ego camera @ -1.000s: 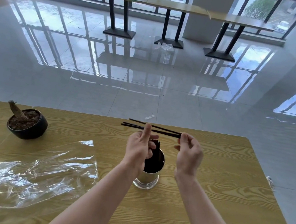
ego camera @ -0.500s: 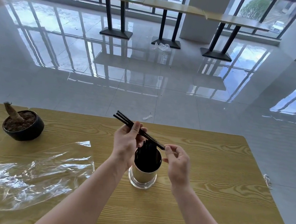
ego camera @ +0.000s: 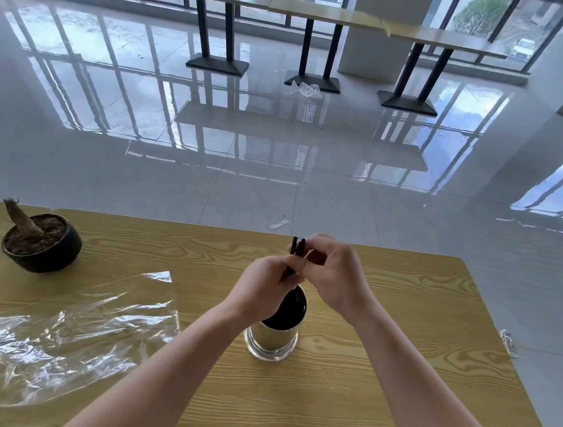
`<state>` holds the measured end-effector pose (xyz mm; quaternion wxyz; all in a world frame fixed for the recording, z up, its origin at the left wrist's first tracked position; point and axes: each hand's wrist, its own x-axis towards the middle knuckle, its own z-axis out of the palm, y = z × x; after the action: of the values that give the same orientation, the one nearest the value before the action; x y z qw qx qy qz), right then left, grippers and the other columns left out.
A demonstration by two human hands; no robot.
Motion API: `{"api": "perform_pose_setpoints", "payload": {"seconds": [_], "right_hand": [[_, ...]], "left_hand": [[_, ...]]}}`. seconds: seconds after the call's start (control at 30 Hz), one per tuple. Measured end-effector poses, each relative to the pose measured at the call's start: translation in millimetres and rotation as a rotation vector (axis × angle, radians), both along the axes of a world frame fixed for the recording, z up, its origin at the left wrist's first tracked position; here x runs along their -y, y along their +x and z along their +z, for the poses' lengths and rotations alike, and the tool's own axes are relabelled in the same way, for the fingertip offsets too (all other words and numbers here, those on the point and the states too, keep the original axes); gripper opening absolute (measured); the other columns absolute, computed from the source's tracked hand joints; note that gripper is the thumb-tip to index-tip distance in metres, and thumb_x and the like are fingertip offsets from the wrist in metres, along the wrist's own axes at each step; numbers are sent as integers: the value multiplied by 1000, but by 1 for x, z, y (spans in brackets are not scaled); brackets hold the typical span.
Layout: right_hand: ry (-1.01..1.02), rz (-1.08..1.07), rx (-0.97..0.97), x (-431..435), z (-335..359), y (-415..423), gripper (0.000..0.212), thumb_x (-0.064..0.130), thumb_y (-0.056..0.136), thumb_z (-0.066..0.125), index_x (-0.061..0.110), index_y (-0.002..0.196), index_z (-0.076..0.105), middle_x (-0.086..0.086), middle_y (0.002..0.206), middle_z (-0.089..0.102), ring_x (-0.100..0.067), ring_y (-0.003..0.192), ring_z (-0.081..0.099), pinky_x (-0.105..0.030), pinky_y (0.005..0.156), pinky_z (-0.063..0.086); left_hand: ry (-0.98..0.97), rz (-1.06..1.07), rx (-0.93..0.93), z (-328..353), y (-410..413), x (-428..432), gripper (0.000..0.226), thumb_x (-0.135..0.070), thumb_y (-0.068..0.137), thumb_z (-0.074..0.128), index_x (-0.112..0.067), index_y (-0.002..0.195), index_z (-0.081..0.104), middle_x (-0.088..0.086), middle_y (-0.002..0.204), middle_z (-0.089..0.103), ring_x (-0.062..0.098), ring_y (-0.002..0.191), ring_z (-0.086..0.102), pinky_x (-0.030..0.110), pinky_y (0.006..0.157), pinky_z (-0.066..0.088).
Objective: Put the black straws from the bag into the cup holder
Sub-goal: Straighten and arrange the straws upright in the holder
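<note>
A shiny metal cup holder (ego camera: pixel 271 339) stands upright near the middle of the wooden table (ego camera: pixel 377 377), its dark inside filled with black straws. Directly above its mouth I hold a few black straws (ego camera: pixel 296 249) almost upright, lower ends down in the holder. My left hand (ego camera: pixel 262 289) grips them low, just over the rim. My right hand (ego camera: pixel 334 276) pinches them near their tops. The clear plastic bag (ego camera: pixel 65 333) lies flat and crumpled at the left of the table; no straws show inside it.
A black bowl-shaped pot (ego camera: pixel 42 242) with soil and a cut stump sits at the table's far left. The table's far edge runs just behind my hands, its right edge slants down the right. Beyond is glossy tiled floor with long tables by the windows.
The straws have swung from lying level between my hands to standing nearly upright over the holder. My right hand rose to their tops; my left hand dropped to the rim.
</note>
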<state>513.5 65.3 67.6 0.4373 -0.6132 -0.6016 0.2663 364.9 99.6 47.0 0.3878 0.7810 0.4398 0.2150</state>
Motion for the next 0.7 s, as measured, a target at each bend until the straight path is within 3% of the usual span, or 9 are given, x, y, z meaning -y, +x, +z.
{"api": "perform_pose_setpoints", "payload": {"seconds": [0.07,0.13,0.2,0.3,0.37,0.47,0.6,0.7], "right_hand": [[-23,-60,-29,3,-8,-3,8,24,82,82,19,84,76,8,79,73,-11,73,68,-30,68,55],[-19,-116,-16,4,-15,-5,8,23,83,80,17,82,75,4,79,73,-16,77,69,-37,71,57],[3,-156,40,6,-23,-4,9,21,84,80,16,80,73,5,75,71,-15,72,67,-36,65,56],[-24,-193,83,15,-38,-2,13,22,83,80,17,76,70,5,68,68,-16,61,65,-38,57,55],[-65,-195,94,19,-49,-4,14,21,84,80,19,75,69,6,67,68,-14,56,65,-40,55,56],[-106,-196,166,19,-64,-7,9,22,83,80,20,84,72,10,75,69,-12,65,66,-37,62,56],[-89,-225,221,19,-69,-11,26,26,81,82,25,104,69,16,85,66,-3,75,64,-22,66,52],[-50,-257,196,17,-66,-10,28,23,84,79,21,110,67,13,90,64,-7,74,65,-28,65,58]], "left_hand": [[35,-4,-18,-4,3,2,9,-26,97,60,-21,92,67,-13,79,64,13,76,60,18,65,40],[38,24,4,-10,5,5,14,-28,94,65,-19,104,68,-8,91,67,15,87,62,23,73,45],[104,98,34,-16,-1,13,20,-29,88,71,-23,107,69,-9,94,63,9,86,59,23,76,47],[252,289,89,-31,-21,24,18,-24,80,78,-21,96,69,-11,83,60,3,74,56,20,66,46],[192,416,87,-44,-36,26,18,-21,79,79,-18,91,66,-8,76,60,8,69,57,26,62,46],[22,443,4,-55,-43,23,26,-30,82,79,-19,101,65,-3,76,62,12,71,59,28,66,46],[23,420,3,-56,-35,17,25,-30,83,78,-20,105,73,-5,79,67,10,73,63,26,70,50],[11,444,34,-52,-27,10,16,-25,84,77,-19,99,76,-8,77,69,11,74,67,24,68,52]]}}
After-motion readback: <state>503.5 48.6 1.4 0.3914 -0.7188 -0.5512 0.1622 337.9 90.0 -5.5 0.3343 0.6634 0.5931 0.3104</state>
